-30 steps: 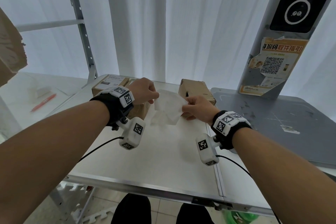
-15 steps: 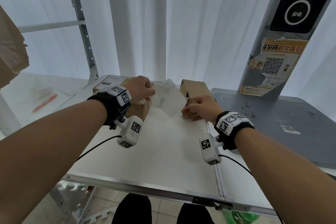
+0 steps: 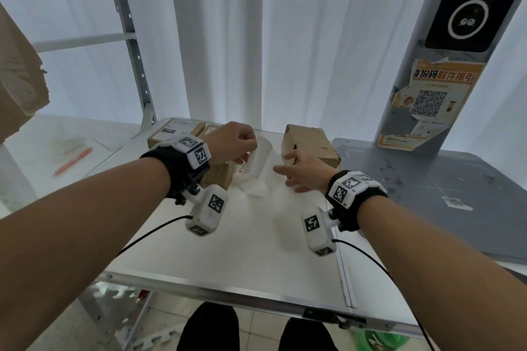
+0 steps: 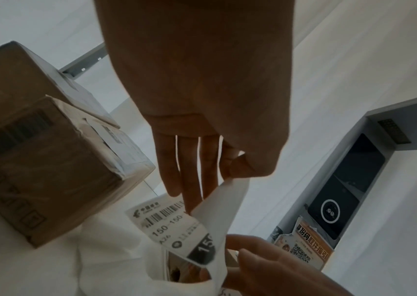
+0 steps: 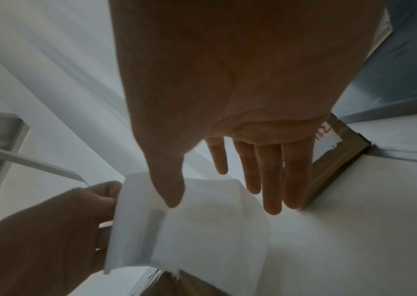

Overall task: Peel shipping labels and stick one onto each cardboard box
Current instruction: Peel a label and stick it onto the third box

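Near the counter's [image 3: 228, 265] far edge, a shipping label [image 4: 176, 224] is pinched by the left hand [image 3: 231, 141], mostly peeled from its backing. Right hand [image 3: 302, 171] fingers are spread, empty, beside the unlabelled box [image 3: 310, 142]. Probably next: label gets pressed on there.

White curtain [image 3: 256, 37] hangs behind table [image 3: 228, 265], far beyond grip. Metal shelf frame [image 3: 134, 45] stands up-left of grip. Orange pen [image 3: 73, 161] lies well left, on pale side surface. Grey post [image 3: 445, 65] rises right of grip, bearing black screen [image 3: 467, 3] with white ring; orange QR poster [image 3: 427, 102] below screen. Grey platform [image 3: 442, 194] spreads right.
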